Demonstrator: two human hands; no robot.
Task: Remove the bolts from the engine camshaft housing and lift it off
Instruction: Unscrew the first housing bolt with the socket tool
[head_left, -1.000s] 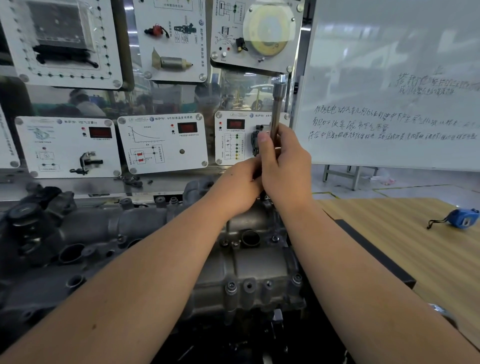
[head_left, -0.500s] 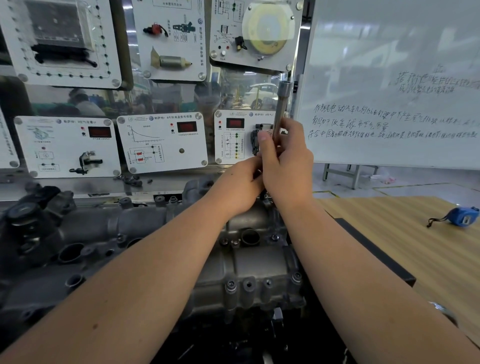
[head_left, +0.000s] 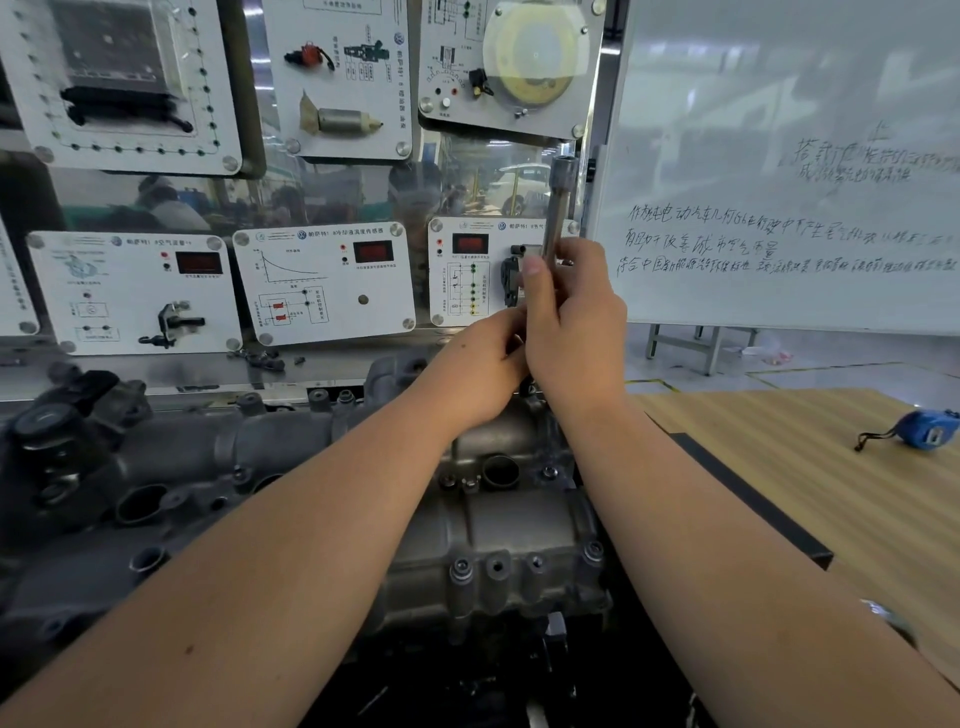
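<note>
The grey metal camshaft housing (head_left: 498, 530) lies across the bench in front of me, with bolts (head_left: 462, 569) along its near edge. My right hand (head_left: 576, 332) grips a long metal socket wrench (head_left: 558, 208) that stands upright above the housing's far right corner. My left hand (head_left: 478, 364) is curled round the tool's lower part, just below the right hand. The tool's tip and the bolt under it are hidden behind both hands.
Display panels (head_left: 322, 280) with sensors stand on a board right behind the engine. A whiteboard (head_left: 789, 208) stands at the back right. A wooden table (head_left: 831, 478) to the right holds a blue tape measure (head_left: 924, 428).
The wrench handle has tilted slightly to the right, and my right hand has shifted a little right with it. My left hand stays at the tool's base.
</note>
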